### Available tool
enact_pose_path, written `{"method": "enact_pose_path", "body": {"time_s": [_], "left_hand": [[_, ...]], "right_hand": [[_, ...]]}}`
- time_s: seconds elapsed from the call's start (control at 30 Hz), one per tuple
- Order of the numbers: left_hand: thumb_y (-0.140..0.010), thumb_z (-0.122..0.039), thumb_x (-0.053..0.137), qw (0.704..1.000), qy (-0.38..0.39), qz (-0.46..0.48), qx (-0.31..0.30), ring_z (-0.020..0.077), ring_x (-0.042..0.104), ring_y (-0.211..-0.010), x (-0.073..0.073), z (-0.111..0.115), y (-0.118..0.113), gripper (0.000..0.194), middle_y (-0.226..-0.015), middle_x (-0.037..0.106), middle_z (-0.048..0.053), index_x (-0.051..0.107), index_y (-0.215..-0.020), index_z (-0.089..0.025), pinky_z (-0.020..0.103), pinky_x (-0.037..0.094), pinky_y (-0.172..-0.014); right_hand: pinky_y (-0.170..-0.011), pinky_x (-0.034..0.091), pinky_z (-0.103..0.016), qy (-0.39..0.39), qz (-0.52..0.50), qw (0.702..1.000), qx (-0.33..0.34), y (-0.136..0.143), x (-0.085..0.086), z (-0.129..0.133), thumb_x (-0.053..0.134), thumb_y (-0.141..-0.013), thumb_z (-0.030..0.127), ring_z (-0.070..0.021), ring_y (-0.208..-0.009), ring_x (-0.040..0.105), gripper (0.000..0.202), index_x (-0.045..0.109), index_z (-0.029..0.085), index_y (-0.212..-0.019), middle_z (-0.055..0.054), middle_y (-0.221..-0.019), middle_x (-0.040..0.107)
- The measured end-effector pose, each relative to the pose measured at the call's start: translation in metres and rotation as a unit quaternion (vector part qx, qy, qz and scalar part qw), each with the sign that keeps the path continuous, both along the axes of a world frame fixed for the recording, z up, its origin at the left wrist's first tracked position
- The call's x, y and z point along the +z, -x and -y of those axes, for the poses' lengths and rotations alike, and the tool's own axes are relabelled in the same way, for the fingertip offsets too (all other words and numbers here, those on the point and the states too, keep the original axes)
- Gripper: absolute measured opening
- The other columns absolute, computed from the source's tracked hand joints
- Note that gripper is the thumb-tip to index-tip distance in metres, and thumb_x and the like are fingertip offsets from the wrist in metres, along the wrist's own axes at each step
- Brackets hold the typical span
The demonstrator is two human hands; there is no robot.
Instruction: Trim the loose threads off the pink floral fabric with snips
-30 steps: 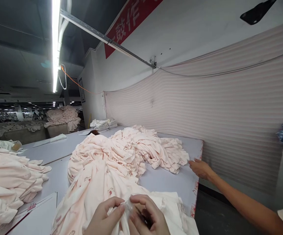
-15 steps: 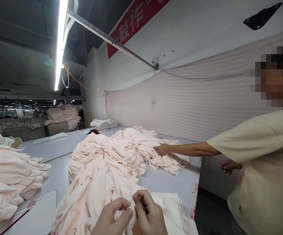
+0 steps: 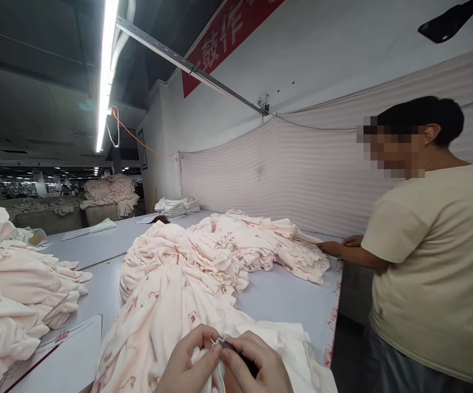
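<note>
Pink-print cloth [image 3: 158, 322] lies heaped on the grey table [image 3: 285, 300], and we take that table as landmark. At its near edge our left hand [image 3: 187, 368] pinches a fold of white fabric [image 3: 209, 365], fingers narrow, thumb pressed on the cloth. Our right hand [image 3: 256, 368] touches the left, fingers curled tight round a small dark tool [image 3: 240, 355]; what kind, we cannot tell. Across the table's middle sits a second pink pile [image 3: 256, 245]. At the table's right edge a co-worker in a beige shirt [image 3: 436, 262] has a hand [image 3: 330, 246] on that pile. Stacked pink pieces [image 3: 15, 289] sit at the table's left side.
</note>
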State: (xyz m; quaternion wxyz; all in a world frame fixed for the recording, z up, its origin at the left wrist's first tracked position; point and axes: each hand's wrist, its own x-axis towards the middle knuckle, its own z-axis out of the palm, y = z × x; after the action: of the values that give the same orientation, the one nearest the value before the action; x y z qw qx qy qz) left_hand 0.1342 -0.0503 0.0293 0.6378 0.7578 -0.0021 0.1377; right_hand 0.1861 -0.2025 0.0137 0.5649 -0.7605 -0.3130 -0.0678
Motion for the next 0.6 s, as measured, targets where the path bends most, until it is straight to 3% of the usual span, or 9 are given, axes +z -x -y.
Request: {"method": "enact_pose_path", "body": {"time_s": [0.3, 0.5, 0.6], "left_hand": [[-0.071, -0.056, 0.069, 0.997, 0.074, -0.007, -0.037, 0.0115, 0.05, -0.061, 0.0, 0.007, -0.002, 0.041, -0.071, 0.049, -0.004, 0.066, -0.085, -0.017, 0.021, 0.046, -0.052], [-0.073, -0.047, 0.066, 0.999, -0.032, -0.012, 0.018, 0.0185, 0.055, -0.079, -0.001, 0.016, -0.004, 0.029, -0.076, 0.058, 0.0, 0.066, -0.081, -0.019, 0.026, 0.044, -0.07], [-0.073, -0.043, 0.067, 0.997, -0.048, 0.022, 0.061, 0.0177, 0.053, -0.077, 0.011, 0.009, 0.0, 0.025, -0.073, 0.057, -0.002, 0.06, -0.075, -0.019, 0.025, 0.041, -0.07]], "right_hand": [[-0.069, 0.045, -0.031, -0.053, -0.085, 0.992, 0.071, -0.004, 0.003, 0.006, 0.062, -0.081, 0.052, -0.0247, -0.076, 0.062, 0.038, 0.078, 0.018, -0.084, -0.009, -0.077, 0.071], [-0.062, 0.042, -0.029, -0.111, -0.132, 0.984, 0.054, -0.006, -0.005, 0.001, 0.063, -0.077, 0.056, -0.0199, -0.063, 0.056, 0.045, 0.076, 0.014, -0.066, -0.005, -0.061, 0.064], [-0.06, 0.04, -0.026, -0.16, -0.181, 0.969, 0.054, -0.009, -0.008, 0.009, 0.066, -0.075, 0.056, -0.0167, -0.061, 0.053, 0.043, 0.073, 0.013, -0.066, -0.002, -0.058, 0.06]]}}
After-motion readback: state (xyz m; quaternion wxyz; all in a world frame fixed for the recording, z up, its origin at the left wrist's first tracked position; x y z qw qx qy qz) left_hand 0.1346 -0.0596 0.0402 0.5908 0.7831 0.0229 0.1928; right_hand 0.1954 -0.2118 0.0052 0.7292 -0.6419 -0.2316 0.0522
